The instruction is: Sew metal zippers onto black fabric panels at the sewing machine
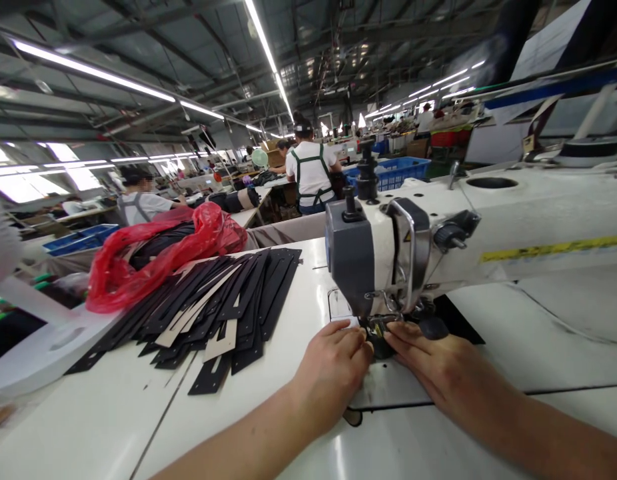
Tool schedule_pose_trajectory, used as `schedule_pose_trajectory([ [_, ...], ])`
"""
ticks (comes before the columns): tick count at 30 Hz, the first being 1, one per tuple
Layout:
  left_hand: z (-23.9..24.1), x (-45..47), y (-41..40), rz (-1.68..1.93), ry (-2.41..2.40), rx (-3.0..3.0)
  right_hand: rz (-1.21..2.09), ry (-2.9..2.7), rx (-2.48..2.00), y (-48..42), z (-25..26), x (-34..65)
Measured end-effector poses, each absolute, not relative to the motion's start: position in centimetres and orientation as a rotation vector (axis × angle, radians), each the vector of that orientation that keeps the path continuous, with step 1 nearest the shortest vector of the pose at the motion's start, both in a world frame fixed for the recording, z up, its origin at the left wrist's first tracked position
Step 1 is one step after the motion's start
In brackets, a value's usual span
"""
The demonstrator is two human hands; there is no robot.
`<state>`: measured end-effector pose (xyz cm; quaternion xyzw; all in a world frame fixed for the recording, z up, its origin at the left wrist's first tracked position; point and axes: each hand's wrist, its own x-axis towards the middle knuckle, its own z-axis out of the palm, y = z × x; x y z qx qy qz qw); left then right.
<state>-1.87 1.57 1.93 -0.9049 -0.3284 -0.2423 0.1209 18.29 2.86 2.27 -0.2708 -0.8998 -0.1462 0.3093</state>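
A white and grey sewing machine (351,263) stands in front of me, its needle area low between my hands. Under it lies a small dark piece of material (382,348), mostly covered by my fingers. My left hand (333,367) is closed at its left edge, fingers curled and thumb side by the presser foot. From the right, my right hand (433,363) presses the same piece with its fingers held together. Behind the right hand a flat black panel (458,320) shows on the machine bed; whether it joins the small piece I cannot tell.
Many black and beige slotted strips (248,293) are heaped on the white table (268,413) to the left. Beyond them lies a red plastic bag (113,267). A white fan-like stand (33,353) is at far left. Co-workers and a blue crate (398,175) are further back.
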Motion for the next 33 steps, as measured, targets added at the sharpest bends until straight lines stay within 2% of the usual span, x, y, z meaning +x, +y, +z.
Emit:
schedule_pose_trajectory([
  [20, 1.7, -1.9, 1.8, -0.572, -1.09, -2.718, -0.183, -2.437, -0.784, 3.9, 2.0, 18.4],
  [33, 0.2, -2.0, 2.6, -0.732, -1.168, -2.679, -0.165, -2.425, -0.805, 4.0, 2.0, 18.5],
])
